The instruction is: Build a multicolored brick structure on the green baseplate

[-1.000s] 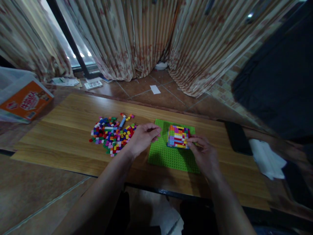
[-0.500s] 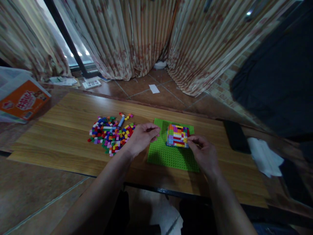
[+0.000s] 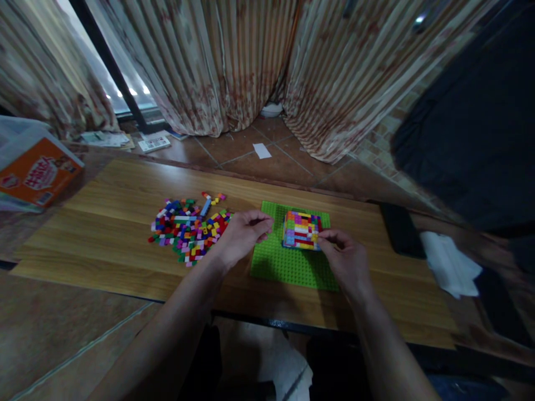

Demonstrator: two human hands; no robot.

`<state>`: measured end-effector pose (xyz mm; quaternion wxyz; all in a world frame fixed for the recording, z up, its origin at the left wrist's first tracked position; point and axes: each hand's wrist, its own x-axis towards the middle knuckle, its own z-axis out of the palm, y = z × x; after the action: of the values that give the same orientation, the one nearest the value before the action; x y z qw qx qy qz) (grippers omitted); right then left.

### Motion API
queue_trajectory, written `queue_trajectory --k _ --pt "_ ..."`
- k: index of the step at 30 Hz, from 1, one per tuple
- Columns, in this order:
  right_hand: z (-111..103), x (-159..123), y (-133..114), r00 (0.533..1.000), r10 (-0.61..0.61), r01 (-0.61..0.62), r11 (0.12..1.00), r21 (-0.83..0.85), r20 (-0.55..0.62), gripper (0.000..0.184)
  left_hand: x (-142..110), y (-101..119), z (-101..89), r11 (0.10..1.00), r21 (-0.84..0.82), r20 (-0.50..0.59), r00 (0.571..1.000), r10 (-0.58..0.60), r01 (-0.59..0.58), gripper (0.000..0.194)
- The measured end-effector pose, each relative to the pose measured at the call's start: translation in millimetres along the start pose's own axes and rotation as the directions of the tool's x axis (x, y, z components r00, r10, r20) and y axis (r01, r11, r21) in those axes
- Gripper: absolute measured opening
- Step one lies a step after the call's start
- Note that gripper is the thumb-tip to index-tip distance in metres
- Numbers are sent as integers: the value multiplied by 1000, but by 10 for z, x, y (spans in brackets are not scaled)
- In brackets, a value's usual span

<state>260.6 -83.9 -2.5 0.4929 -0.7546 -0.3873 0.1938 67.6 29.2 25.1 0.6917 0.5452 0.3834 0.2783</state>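
Observation:
A green studded baseplate point(image 3: 292, 270) lies on the wooden table in front of me. On it stands a low rectangular build of multicoloured toy bricks point(image 3: 300, 229). At the build's right side, my right hand point(image 3: 346, 259) pinches a small yellow brick point(image 3: 315, 237) against its near right corner. My left hand point(image 3: 243, 236) hovers over the plate's left edge, thumb and fingertips pressed together; whatever they may hold is too small to make out. Left of that hand, loose bricks point(image 3: 184, 227) lie in a spread-out pile, partly hidden behind it.
A dark phone-like slab point(image 3: 402, 231) rests at the table's right end, beside white tissue point(image 3: 451, 264). A clear plastic tub with an orange label point(image 3: 39, 172) stands at the far left. Curtains point(image 3: 200, 67) hang beyond the table point(image 3: 104, 223), and a paper slip point(image 3: 262, 151) lies on the floor.
The view has shifted slightly. My right fingertips stay at the build's right side, with the yellow brick showing a little more clearly. My left hand keeps its pinch in nearly the same place.

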Motion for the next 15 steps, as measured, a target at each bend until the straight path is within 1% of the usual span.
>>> queue_trajectory --k 4,9,13,15 --pt "15 2 -7 1000 -16 16 1000 -4 -12 15 -10 -15 39 1000 -3 12 1000 20 -20 18" --pt "29 -1 -1 1000 -3 3 1000 5 -5 15 -3 -63 93 1000 -8 38 999 30 -30 18" --pt "9 7 34 999 14 -16 998 58 38 17 5 -67 113 998 -40 38 998 44 -43 15" --pt "-14 18 51 999 28 -31 995 90 27 20 1 -54 115 997 -64 49 998 44 -41 13"
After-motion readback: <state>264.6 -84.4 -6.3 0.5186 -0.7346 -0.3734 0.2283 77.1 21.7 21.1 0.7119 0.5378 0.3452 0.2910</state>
